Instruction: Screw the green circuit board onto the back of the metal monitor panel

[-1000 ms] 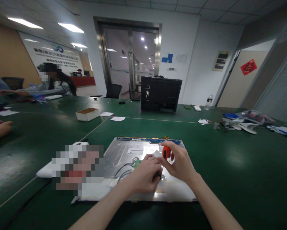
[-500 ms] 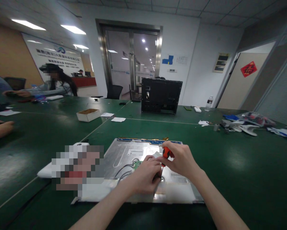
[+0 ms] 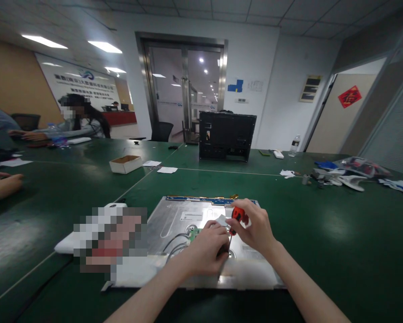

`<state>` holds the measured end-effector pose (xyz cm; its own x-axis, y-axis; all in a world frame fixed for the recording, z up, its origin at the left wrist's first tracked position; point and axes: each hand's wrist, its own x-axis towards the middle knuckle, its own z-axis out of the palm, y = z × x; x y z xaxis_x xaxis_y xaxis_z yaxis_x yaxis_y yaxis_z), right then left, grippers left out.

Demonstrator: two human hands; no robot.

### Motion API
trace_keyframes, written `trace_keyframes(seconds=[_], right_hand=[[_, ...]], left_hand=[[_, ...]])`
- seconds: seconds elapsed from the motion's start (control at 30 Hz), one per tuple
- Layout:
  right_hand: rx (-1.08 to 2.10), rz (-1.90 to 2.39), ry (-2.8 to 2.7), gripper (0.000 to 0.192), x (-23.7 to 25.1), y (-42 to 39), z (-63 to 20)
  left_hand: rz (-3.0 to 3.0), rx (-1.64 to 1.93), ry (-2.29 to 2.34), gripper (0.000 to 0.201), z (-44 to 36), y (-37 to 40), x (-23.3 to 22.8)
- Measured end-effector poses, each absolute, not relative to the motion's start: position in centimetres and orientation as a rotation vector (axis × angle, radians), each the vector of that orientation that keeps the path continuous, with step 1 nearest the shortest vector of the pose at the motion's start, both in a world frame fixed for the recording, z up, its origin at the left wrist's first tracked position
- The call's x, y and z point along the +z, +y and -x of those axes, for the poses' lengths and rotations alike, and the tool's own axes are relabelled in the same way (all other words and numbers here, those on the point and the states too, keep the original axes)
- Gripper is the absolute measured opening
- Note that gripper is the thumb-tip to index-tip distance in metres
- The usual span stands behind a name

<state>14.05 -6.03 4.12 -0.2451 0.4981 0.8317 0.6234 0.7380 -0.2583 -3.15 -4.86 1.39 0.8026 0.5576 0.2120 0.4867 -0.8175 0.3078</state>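
A silver metal display panel (image 3: 171, 222) lies flat in front of me, with a blue circuit strip (image 3: 194, 200) along its far edge. My right hand (image 3: 255, 223) is closed around the red and black handle of a screwdriver (image 3: 238, 215), its shaft slanting down to the panel. On the panel beside the shaft rests my left hand (image 3: 210, 248), fingers curled in; what they pinch, if anything, is hidden. A small green circuit board (image 3: 194, 234) with dark cables (image 3: 175, 246) shows partly from under the left hand.
Left of the panel is a white object (image 3: 65, 242), partly pixelated. Farther off stand an open white box (image 3: 125, 165), a black monitor housing (image 3: 227, 137) and a bottle (image 3: 293, 146). Bags and loose parts (image 3: 342, 172) lie at right. Another person's hand (image 3: 6, 183) is at far left.
The view has shifted slightly, moving the scene a little down. The screwdriver handle leans a bit more to the right; both hands stay at the same spot on the panel.
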Motion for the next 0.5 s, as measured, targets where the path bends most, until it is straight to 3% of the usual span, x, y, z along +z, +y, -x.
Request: trace_keyframes(seconds=[0.17, 0.37, 0.5], right_hand=[[-0.035, 0.803, -1.935, 0.033, 4.34, -6.47, -13.84], [-0.244, 0.82, -1.856, 0.022, 3.49, -5.94, -13.44], [-0.189, 0.813, -1.897, 0.029, 3.79, -6.16, -13.58]], left_hand=[[-2.769, 0.419, 0.789, 0.008, 3.14, -4.66, 1.14], [-2.751, 0.458, 0.793, 0.009, 3.16, -4.84, 1.12], [-2.763, 0.46, 0.784, 0.009, 3.15, -4.78, 1.04]])
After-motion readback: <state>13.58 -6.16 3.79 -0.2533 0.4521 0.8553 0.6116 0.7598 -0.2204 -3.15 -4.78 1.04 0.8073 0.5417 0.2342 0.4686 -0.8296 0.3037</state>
